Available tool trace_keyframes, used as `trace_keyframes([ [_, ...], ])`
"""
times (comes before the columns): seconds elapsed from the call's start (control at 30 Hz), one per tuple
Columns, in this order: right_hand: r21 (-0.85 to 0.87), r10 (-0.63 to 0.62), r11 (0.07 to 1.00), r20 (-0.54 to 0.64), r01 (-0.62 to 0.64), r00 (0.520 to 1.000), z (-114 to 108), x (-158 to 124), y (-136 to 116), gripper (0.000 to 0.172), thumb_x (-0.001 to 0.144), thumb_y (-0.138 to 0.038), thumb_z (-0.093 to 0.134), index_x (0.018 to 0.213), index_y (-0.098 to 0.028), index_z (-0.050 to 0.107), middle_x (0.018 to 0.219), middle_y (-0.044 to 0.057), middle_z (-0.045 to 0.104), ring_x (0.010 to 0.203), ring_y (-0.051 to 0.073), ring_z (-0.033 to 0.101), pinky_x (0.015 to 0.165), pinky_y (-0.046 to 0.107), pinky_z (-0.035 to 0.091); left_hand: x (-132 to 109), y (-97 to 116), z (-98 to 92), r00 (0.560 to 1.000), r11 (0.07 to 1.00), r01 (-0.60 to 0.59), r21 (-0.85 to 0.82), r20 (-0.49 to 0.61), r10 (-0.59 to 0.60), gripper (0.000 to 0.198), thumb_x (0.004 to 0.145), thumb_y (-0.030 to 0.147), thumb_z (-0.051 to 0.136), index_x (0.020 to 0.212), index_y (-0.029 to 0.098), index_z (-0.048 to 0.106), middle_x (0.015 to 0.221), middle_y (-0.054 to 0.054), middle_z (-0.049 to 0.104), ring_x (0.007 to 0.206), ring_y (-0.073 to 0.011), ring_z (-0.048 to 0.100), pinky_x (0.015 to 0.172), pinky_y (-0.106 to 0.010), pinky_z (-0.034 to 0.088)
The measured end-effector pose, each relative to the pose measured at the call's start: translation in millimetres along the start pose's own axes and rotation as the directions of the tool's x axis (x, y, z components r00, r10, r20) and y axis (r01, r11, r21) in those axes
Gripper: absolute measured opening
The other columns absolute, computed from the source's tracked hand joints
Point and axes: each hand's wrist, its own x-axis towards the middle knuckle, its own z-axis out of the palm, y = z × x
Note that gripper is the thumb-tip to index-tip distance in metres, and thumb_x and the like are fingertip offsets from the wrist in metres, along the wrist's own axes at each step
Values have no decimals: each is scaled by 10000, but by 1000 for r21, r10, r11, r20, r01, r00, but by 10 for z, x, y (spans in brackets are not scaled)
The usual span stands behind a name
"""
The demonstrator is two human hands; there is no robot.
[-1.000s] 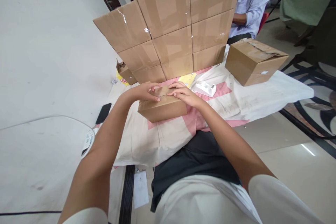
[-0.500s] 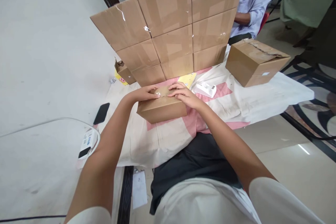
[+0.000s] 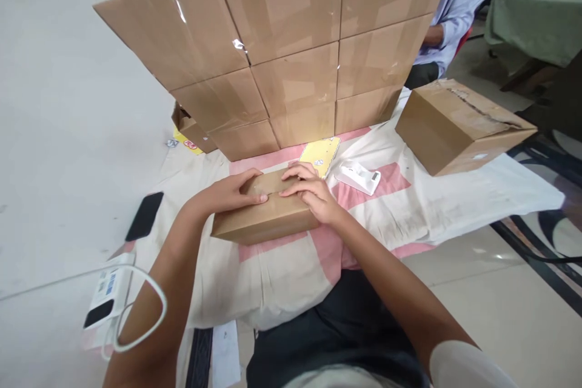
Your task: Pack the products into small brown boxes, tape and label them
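A small closed cardboard box (image 3: 264, 227) lies on the cloth in front of me, with a seam and some clear tape along its top. My left hand (image 3: 230, 193) grips its left end, the thumb on top near the seam and the fingers over the far side. On the right part of the lid rests my right hand (image 3: 313, 194), its fingers spread and reaching toward the seam. Just beyond that hand is a yellow patterned sheet (image 3: 321, 154). A white plastic object (image 3: 359, 177), shaped like a tape dispenser, sits to its right.
A tall taped cardboard panel (image 3: 295, 79) stands behind the box. A larger carton (image 3: 464, 124) is at the right, a phone (image 3: 144, 216) at the left. A white cable (image 3: 140, 339) loops by my left arm. Another person (image 3: 459, 18) sits beyond the panel.
My view has shifted closer, so the box and table appear larger and lower. Both hands remain on the box, with the right fingers a little more spread over the seam.
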Motion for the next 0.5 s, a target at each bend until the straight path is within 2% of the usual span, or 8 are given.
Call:
trace_keyframes([
  [0.1, 24, 31, 999, 52, -32, 998, -67, 101, 43, 316, 944, -221, 480, 1025, -281, 779, 1264, 71, 654, 1261, 263, 554, 1144, 522, 390, 23, -50, 40, 993, 998, 63, 7, -105, -61, 521, 873, 680, 600, 1290, 367, 607, 1262, 17, 704, 1128, -292, 655, 913, -365, 474],
  [0.17, 35, 82, 996, 45, -84, 996, -240, 239, 148, 293, 989, -284, 491, 1130, -262, 747, 1291, 88, 648, 1241, 251, 587, 1102, 473, 447, 32, -72, 64, 983, 995, 103, -7, -150, -103, 495, 879, 695, 590, 1254, 374, 627, 1204, 30, 727, 1081, -282, 672, 893, -360, 474],
  [0.2, 0, 132, 991, 22, -132, 991, -364, 327, 226, 289, 998, -296, 496, 1152, -247, 736, 1273, 93, 659, 1218, 245, 605, 1077, 446, 469, 35, -77, 74, 979, 993, 116, -14, -165, -116, 485, 882, 702, 585, 1238, 378, 636, 1183, 38, 733, 1060, -274, 678, 883, -354, 475],
  [0.27, -177, 285, 941, -33, -287, 958, -643, 513, 417, 272, 990, -261, 509, 1129, -209, 737, 1203, 98, 695, 1154, 239, 639, 1036, 403, 489, 39, -75, 84, 976, 992, 125, -21, -179, -127, 468, 888, 710, 577, 1216, 385, 648, 1170, 52, 738, 1040, -259, 683, 870, -341, 474],
  [0.3, -294, 384, 877, -51, -381, 922, -775, 599, 516, 262, 975, -228, 517, 1104, -189, 742, 1180, 104, 710, 1128, 242, 651, 1019, 389, 491, 44, -71, 86, 974, 992, 128, -18, -185, -129, 465, 890, 713, 572, 1209, 385, 654, 1170, 56, 739, 1038, -255, 683, 868, -336, 474],
  [0.37, -495, 575, 692, -64, -526, 816, -971, 728, 684, 265, 958, -186, 519, 1086, -162, 750, 1185, 121, 724, 1105, 251, 664, 986, 369, 495, 58, -64, 83, 973, 991, 136, -5, -189, -135, 474, 891, 726, 560, 1199, 381, 664, 1166, 56, 741, 1034, -253, 683, 856, -330, 475],
  [0.43, -641, 713, 507, -65, -577, 698, -1045, 783, 782, 307, 963, -174, 503, 1155, -154, 742, 1260, 139, 708, 1149, 268, 653, 988, 370, 492, 77, -67, 77, 973, 989, 146, 5, -182, -143, 491, 886, 740, 554, 1196, 378, 669, 1162, 50, 742, 1032, -257, 682, 846, -329, 479],
  [0.5, -748, 792, 358, -73, -558, 606, -1031, 770, 807, 363, 967, -179, 491, 1251, -165, 718, 1360, 156, 659, 1219, 303, 620, 1012, 408, 487, 90, -82, 79, 972, 989, 148, 13, -184, -144, 503, 880, 748, 554, 1200, 378, 672, 1167, 43, 742, 1035, -263, 681, 843, -332, 483],
])
